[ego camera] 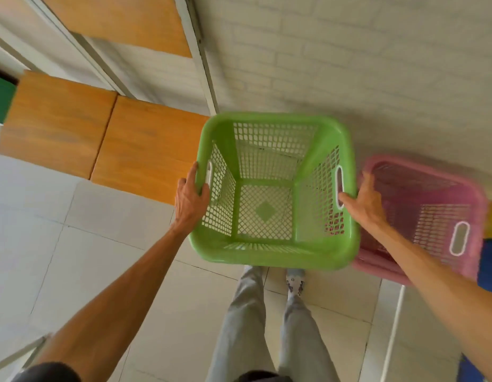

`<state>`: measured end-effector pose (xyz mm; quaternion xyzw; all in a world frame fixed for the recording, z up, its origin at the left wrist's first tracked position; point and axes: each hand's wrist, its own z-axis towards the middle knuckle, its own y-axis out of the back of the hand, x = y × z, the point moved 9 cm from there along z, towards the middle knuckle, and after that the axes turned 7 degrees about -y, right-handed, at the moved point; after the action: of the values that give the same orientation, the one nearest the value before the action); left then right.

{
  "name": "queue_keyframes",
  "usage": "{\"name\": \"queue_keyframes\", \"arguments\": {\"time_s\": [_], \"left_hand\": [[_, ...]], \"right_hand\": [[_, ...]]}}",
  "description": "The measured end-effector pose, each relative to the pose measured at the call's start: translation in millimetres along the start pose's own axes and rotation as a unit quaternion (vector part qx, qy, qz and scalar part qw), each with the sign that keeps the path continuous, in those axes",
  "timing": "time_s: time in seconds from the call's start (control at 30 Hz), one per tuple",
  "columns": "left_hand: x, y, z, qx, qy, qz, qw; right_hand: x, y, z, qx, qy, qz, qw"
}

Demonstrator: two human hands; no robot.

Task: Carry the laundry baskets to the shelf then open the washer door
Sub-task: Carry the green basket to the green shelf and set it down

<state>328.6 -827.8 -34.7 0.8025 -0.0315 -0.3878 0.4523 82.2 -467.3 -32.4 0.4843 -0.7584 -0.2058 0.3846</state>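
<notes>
An empty green laundry basket [272,252] with perforated walls is held up in front of me above the tiled floor. My left hand [190,199] grips its left rim beside the handle slot. On the other side, my right hand [363,201] holds the right rim, one finger through the handle slot. A pink laundry basket [432,213], also empty, sits just right of the green one, partly behind my right forearm. The wooden shelf [101,142] lies to the left of the green basket. No washer is in view.
A white brick wall [349,64] stands straight ahead. The shelf's grey metal uprights [203,64] rise on the left, with a higher wooden board [120,20] above. Yellow and blue objects [491,252] sit at the far right edge. My legs and feet are below the basket.
</notes>
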Motion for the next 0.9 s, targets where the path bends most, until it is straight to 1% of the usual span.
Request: {"name": "queue_keyframes", "arguments": {"time_s": [0.07,0.13,0.23,0.3,0.4,0.47,0.57,0.73,0.9], "left_hand": [[-23.4,49.9,-36.5,-0.035,0.015,-0.02,0.999],[-44.6,97.4,-77.5,-0.055,0.02,-0.039,0.998],[-67.9,162.5,-136.9,-0.082,0.04,-0.073,0.993],[-75.6,201.5,-182.0,-0.113,0.064,-0.09,0.987],[-74.8,249.5,-243.5,-0.18,0.092,-0.101,0.974],[-58.6,275.3,-285.1,-0.228,0.125,-0.111,0.959],[-26.7,302.2,-338.6,-0.285,0.162,-0.125,0.936],[37.8,334.2,-428.6,-0.396,0.207,-0.165,0.879],[116.2,372.3,-488.1,-0.442,0.256,-0.175,0.842]], "right_hand": [[22.2,37.6,-36.0,0.018,0.015,0.023,0.999],[38.3,73.4,-74.2,0.029,0.029,0.041,0.998],[66.6,117.3,-126.1,0.028,0.084,0.047,0.995],[87.7,134.9,-159.4,0.032,0.121,0.054,0.991],[130.2,145.0,-202.7,0.043,0.195,0.046,0.979],[162.2,134.4,-230.2,0.072,0.248,0.031,0.965],[210.4,107.0,-264.5,0.113,0.302,0.023,0.946],[268.4,34.4,-334.1,0.176,0.369,-0.011,0.912],[318.6,-63.0,-402.7,0.232,0.427,-0.065,0.872]]}}
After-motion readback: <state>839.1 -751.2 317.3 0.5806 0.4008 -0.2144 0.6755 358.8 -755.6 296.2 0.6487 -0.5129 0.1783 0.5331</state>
